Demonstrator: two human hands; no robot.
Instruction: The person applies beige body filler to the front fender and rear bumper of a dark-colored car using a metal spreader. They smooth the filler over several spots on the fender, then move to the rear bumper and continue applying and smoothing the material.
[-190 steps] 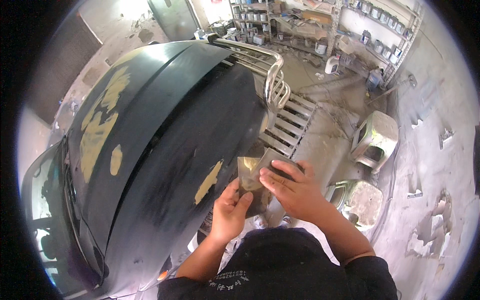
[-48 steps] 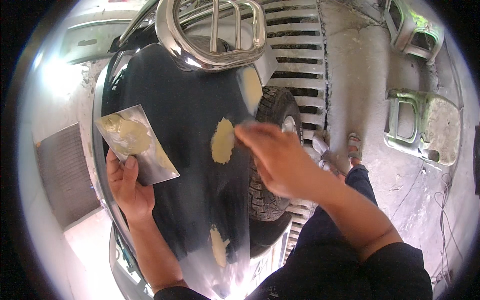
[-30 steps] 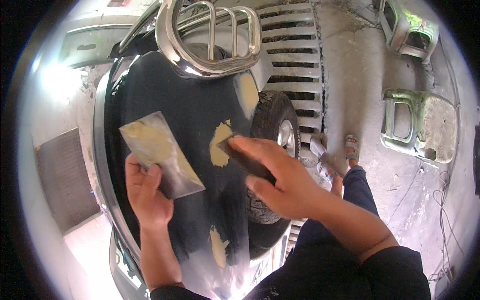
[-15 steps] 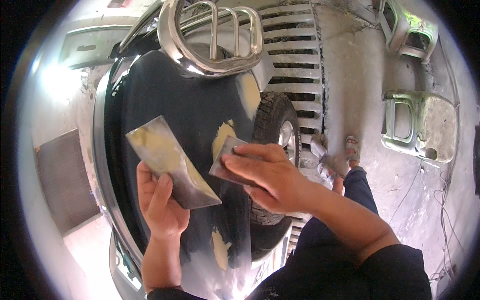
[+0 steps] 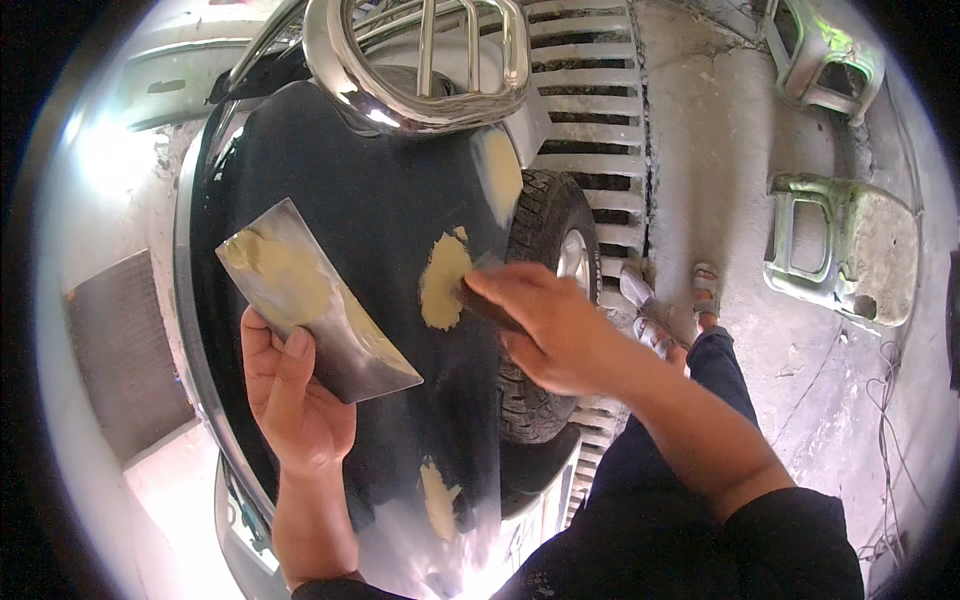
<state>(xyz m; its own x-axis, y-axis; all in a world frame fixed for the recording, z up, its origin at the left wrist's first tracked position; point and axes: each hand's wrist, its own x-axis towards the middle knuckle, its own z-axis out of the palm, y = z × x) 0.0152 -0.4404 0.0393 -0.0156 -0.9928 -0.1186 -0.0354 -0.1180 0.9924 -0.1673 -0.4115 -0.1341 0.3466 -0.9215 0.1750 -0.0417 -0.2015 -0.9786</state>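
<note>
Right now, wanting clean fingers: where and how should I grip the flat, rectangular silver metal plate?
I'd pinch the plate by its lower short end, from the near side: that thin edge looks barest; yellow paste coats the top and right edge; the left hand holds the left.

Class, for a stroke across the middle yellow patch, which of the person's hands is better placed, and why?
Probably the right hand: it holds a blurred dark spreader at the middle yellow patch. The left hand is farther away, occupied with a putty-smeared metal plate.
</note>
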